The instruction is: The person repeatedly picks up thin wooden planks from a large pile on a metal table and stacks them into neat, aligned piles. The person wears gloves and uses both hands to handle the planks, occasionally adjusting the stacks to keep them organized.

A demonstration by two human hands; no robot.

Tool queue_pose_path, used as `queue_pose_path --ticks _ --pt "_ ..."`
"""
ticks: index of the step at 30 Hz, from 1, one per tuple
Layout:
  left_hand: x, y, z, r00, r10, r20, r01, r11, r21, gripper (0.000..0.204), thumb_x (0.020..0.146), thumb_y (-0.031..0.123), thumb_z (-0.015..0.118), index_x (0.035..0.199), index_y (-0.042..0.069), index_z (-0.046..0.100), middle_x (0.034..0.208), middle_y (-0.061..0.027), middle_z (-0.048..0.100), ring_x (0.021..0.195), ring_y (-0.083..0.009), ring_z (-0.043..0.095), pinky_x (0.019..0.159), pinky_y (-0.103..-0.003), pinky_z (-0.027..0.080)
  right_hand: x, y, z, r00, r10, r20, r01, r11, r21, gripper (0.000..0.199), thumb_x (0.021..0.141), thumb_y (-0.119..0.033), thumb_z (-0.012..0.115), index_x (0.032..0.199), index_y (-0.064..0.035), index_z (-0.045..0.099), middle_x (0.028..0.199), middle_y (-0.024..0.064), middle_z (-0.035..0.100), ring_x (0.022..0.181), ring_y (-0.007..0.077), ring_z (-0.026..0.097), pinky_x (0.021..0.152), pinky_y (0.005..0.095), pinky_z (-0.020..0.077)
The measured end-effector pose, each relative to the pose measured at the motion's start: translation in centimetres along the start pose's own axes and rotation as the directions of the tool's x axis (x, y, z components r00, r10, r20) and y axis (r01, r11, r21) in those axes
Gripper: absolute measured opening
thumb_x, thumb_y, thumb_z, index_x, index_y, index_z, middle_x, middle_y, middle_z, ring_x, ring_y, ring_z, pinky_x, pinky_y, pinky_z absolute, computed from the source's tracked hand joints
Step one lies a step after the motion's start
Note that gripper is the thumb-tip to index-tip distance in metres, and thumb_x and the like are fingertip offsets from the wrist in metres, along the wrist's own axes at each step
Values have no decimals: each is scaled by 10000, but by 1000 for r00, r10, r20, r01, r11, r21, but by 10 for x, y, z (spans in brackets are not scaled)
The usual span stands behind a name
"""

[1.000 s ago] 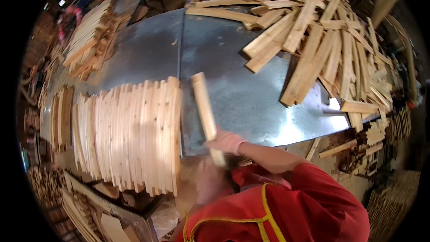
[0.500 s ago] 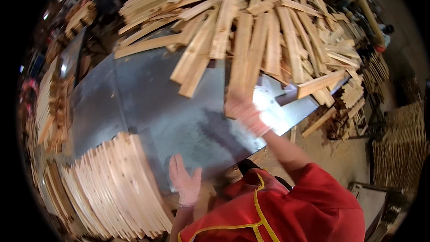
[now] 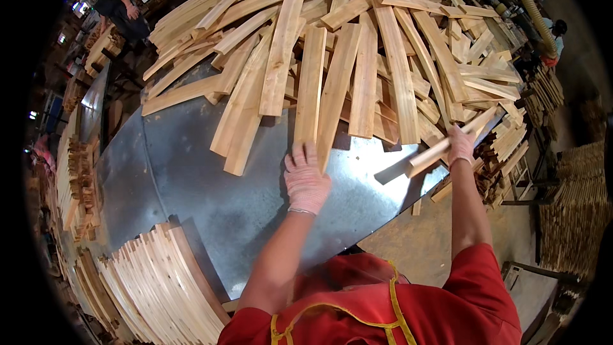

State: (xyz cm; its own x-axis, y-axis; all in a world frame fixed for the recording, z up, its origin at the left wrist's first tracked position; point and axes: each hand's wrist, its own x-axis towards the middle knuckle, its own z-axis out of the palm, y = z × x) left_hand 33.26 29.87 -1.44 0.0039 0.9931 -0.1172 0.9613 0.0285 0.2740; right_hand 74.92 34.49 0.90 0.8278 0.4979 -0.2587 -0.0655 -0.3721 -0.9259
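Observation:
In a pale, light-pink glove, my left hand (image 3: 307,182) rests with its fingers stretched over the near end of a wooden board (image 3: 310,89). This board lies among others that poke out of a heap towards me; my thumb is hard to see. My right hand (image 3: 461,145), gloved alike, is closed round a shorter wooden board (image 3: 431,155) at the heap's right side. That board is tilted up, its near end over the shiny metal tabletop (image 3: 236,211). Beside my left fingers another board (image 3: 338,83) reaches out, touching or almost touching the glove.
A neat row of boards (image 3: 156,281) stands on edge at the near left. The large loose heap (image 3: 364,57) covers the far side. Stacked slats (image 3: 575,217) stand on the floor at right. Another person (image 3: 118,9) is at the far left.
My left hand has moved forward and right from the bare metal onto the board end. My right hand has left that board, swung right, and taken hold of the shorter one.

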Motion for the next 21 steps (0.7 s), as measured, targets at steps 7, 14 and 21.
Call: queue_pose_path --ticks 7,14,21 --pt "-119 -109 -60 856 221 468 493 -72 -867 993 797 191 807 1642 149 286 1298 -131 617 1123 -311 672 954 -436 584 -189 29 -28 922 -170 347 96 971 221 796 888 9 603 1627 -127 341 1218 118 626 953 195 643 800 345 569" --pt "-310 -153 -84 894 -36 447 411 -335 -848 874 820 126 812 1572 80 369 1212 -84 647 1094 -233 666 941 -371 567 -391 93 48 425 -106 899 59 994 89 825 862 35 548 1649 -102 344 1336 112 618 1180 200 602 973 339 535" --pt "-445 -210 -29 782 -609 131 516 515 -685 798 831 213 822 1512 20 452 1333 -133 624 1189 -251 625 1022 -394 514 -576 175 59 26 128 991 701 705 -109 856 864 -166 656 1640 -63 310 1565 269 477 1433 415 487 1191 417 404"
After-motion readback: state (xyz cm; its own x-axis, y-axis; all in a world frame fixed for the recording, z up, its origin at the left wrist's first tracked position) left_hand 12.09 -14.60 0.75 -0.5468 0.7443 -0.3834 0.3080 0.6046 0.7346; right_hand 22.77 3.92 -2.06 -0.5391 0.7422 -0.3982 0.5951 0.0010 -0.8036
